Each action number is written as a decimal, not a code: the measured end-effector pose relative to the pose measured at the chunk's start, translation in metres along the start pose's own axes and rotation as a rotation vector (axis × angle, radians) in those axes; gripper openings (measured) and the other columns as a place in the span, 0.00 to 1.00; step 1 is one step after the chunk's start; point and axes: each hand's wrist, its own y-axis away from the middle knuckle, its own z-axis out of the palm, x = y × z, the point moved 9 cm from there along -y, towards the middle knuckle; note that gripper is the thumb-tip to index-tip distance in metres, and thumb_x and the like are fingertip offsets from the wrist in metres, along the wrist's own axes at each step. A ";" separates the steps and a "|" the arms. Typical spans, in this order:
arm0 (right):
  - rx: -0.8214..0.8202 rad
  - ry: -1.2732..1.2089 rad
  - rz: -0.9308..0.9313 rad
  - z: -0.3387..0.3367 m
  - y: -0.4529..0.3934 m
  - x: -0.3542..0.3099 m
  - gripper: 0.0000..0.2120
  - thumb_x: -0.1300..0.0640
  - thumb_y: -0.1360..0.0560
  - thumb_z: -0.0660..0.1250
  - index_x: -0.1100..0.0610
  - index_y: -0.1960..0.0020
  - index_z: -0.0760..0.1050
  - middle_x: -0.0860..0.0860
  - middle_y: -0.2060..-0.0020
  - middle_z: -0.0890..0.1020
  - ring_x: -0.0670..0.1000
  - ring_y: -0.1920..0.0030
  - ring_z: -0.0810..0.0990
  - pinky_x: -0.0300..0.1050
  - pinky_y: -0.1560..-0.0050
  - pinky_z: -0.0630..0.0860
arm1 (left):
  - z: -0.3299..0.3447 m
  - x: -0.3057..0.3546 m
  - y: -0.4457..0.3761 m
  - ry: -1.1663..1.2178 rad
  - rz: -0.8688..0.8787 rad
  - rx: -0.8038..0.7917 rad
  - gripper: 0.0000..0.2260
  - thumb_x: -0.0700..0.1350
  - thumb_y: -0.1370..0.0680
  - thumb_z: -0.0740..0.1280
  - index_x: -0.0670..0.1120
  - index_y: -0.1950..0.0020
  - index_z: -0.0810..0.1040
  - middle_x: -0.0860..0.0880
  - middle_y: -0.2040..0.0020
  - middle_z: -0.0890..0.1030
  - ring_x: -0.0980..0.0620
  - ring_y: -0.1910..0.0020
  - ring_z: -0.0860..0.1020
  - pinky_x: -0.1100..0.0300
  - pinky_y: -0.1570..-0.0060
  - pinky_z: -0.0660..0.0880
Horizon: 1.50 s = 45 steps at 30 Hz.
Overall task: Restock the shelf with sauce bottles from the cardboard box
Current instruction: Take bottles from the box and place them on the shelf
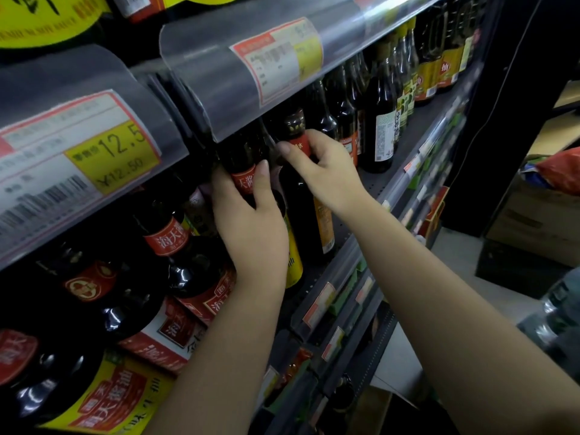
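Both my hands reach into a shelf [392,180] of dark sauce bottles. My left hand [251,221] wraps the neck and shoulder of a dark bottle with a red neck label [241,161], which stands just under the shelf edge above. My right hand [326,171] pinches the red neck band of a second dark bottle with a brown cap [295,124], right beside the first. Its yellow-orange body label [323,224] shows below my wrist. The cardboard box of the task cannot be picked out with certainty.
More dark bottles with red and yellow labels [169,237] crowd the left of the shelf, others [383,120] stand further right. Clear price-tag strips [251,67] overhang from the shelf above. Lower shelves with tags [342,306] run below. Stacked boxes [539,215] sit on the floor at right.
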 end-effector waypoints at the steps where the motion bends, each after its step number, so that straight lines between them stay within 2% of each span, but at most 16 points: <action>1: 0.001 -0.012 -0.004 0.001 -0.001 0.000 0.13 0.55 0.23 0.67 0.45 0.64 0.70 0.41 0.72 0.73 0.35 0.71 0.74 0.27 0.67 0.67 | -0.001 -0.001 0.000 0.008 0.004 0.017 0.22 0.57 0.23 0.60 0.44 0.36 0.72 0.48 0.38 0.78 0.50 0.37 0.74 0.49 0.35 0.70; 5: -0.061 -0.020 -0.020 0.013 -0.003 0.002 0.10 0.54 0.23 0.67 0.47 0.63 0.72 0.42 0.71 0.75 0.36 0.70 0.74 0.29 0.66 0.69 | 0.000 -0.004 0.001 0.028 -0.026 0.028 0.20 0.54 0.22 0.61 0.44 0.36 0.71 0.47 0.38 0.77 0.50 0.37 0.74 0.50 0.36 0.71; 8: -0.067 -0.023 -0.032 0.014 -0.002 0.003 0.11 0.55 0.23 0.67 0.46 0.63 0.72 0.42 0.72 0.75 0.36 0.69 0.74 0.30 0.65 0.69 | 0.002 -0.004 -0.002 0.018 -0.025 -0.016 0.21 0.57 0.23 0.59 0.45 0.36 0.71 0.48 0.38 0.77 0.50 0.37 0.74 0.50 0.36 0.71; 12: -0.110 0.012 -0.002 0.014 -0.006 0.001 0.11 0.53 0.24 0.68 0.46 0.64 0.72 0.39 0.74 0.76 0.36 0.70 0.75 0.29 0.66 0.69 | 0.004 -0.008 -0.004 0.008 -0.080 -0.106 0.18 0.54 0.21 0.59 0.47 0.34 0.70 0.51 0.37 0.76 0.54 0.36 0.73 0.60 0.35 0.67; 14: -0.177 0.044 0.031 0.016 -0.009 0.002 0.12 0.53 0.23 0.67 0.48 0.65 0.72 0.37 0.76 0.76 0.35 0.72 0.74 0.27 0.68 0.68 | 0.003 -0.007 -0.004 0.007 -0.066 -0.107 0.17 0.54 0.21 0.60 0.48 0.36 0.71 0.52 0.39 0.76 0.53 0.37 0.73 0.56 0.34 0.69; 16: -0.269 0.028 0.070 0.017 -0.009 0.005 0.09 0.54 0.22 0.64 0.53 0.60 0.75 0.40 0.69 0.78 0.36 0.67 0.76 0.30 0.63 0.71 | 0.003 -0.006 -0.004 0.010 -0.059 -0.104 0.16 0.54 0.21 0.60 0.47 0.37 0.71 0.51 0.40 0.77 0.53 0.38 0.74 0.54 0.35 0.70; 19: -0.362 0.022 0.087 0.016 -0.009 0.007 0.05 0.58 0.22 0.64 0.57 0.49 0.77 0.48 0.56 0.82 0.43 0.53 0.80 0.39 0.48 0.77 | 0.005 -0.006 -0.002 0.014 -0.063 -0.106 0.17 0.53 0.21 0.59 0.46 0.35 0.71 0.50 0.39 0.77 0.55 0.39 0.74 0.62 0.38 0.70; 22: -0.274 0.140 0.023 0.008 -0.011 0.003 0.09 0.54 0.27 0.71 0.58 0.50 0.80 0.50 0.54 0.84 0.46 0.51 0.82 0.44 0.44 0.78 | 0.004 -0.007 -0.003 0.012 -0.062 -0.098 0.17 0.53 0.21 0.59 0.45 0.35 0.71 0.50 0.39 0.77 0.54 0.39 0.74 0.64 0.38 0.70; 24: -0.193 0.224 -0.025 0.003 -0.013 -0.001 0.12 0.47 0.32 0.74 0.55 0.56 0.80 0.48 0.60 0.84 0.46 0.56 0.82 0.46 0.50 0.79 | 0.004 -0.006 -0.003 0.011 -0.062 -0.090 0.18 0.53 0.21 0.59 0.45 0.35 0.70 0.49 0.38 0.77 0.52 0.38 0.74 0.56 0.35 0.70; 27: -0.192 0.215 -0.034 0.004 -0.014 -0.001 0.10 0.47 0.33 0.75 0.48 0.62 0.75 0.42 0.67 0.79 0.40 0.64 0.77 0.38 0.59 0.75 | 0.005 -0.008 -0.003 0.015 -0.075 -0.070 0.19 0.54 0.21 0.59 0.44 0.35 0.70 0.48 0.38 0.77 0.52 0.38 0.74 0.54 0.35 0.69; 30: -0.285 -0.023 0.004 0.012 -0.010 0.001 0.03 0.57 0.24 0.67 0.51 0.51 0.77 0.42 0.57 0.82 0.37 0.55 0.80 0.35 0.48 0.75 | 0.004 -0.009 -0.003 0.029 -0.062 -0.056 0.20 0.56 0.22 0.59 0.46 0.35 0.70 0.49 0.38 0.77 0.52 0.37 0.73 0.51 0.34 0.69; 33: -0.284 -0.121 0.005 0.010 -0.010 0.001 0.08 0.63 0.22 0.63 0.54 0.45 0.77 0.44 0.54 0.83 0.39 0.51 0.81 0.37 0.43 0.75 | 0.004 -0.010 -0.003 0.039 -0.056 -0.054 0.21 0.56 0.23 0.59 0.46 0.35 0.70 0.49 0.38 0.77 0.51 0.36 0.74 0.49 0.34 0.69; 36: -0.234 -0.120 0.014 0.008 -0.009 0.003 0.09 0.61 0.24 0.67 0.56 0.45 0.79 0.48 0.53 0.84 0.44 0.49 0.83 0.44 0.40 0.77 | 0.004 -0.010 -0.002 0.033 -0.055 -0.040 0.21 0.57 0.23 0.59 0.46 0.36 0.71 0.49 0.40 0.77 0.50 0.38 0.74 0.49 0.35 0.70; 38: -0.153 -0.109 0.005 0.002 -0.009 0.004 0.13 0.59 0.26 0.71 0.60 0.43 0.79 0.51 0.50 0.85 0.47 0.46 0.83 0.50 0.38 0.77 | 0.004 -0.008 -0.001 0.031 -0.058 -0.035 0.20 0.55 0.22 0.59 0.45 0.36 0.71 0.48 0.40 0.77 0.51 0.38 0.74 0.50 0.35 0.70; 42: -0.120 -0.091 0.002 0.003 -0.007 0.005 0.25 0.49 0.31 0.73 0.60 0.38 0.78 0.54 0.43 0.83 0.52 0.39 0.80 0.56 0.35 0.75 | 0.006 -0.005 0.000 0.014 -0.073 -0.048 0.18 0.53 0.21 0.60 0.44 0.35 0.70 0.48 0.39 0.77 0.57 0.41 0.72 0.63 0.38 0.66; 45: -0.100 -0.092 0.008 0.003 -0.006 0.006 0.26 0.48 0.31 0.72 0.61 0.38 0.77 0.55 0.42 0.82 0.51 0.39 0.80 0.56 0.35 0.74 | 0.005 -0.004 0.000 0.005 -0.050 -0.039 0.18 0.53 0.21 0.60 0.44 0.36 0.70 0.48 0.40 0.78 0.54 0.40 0.74 0.59 0.37 0.69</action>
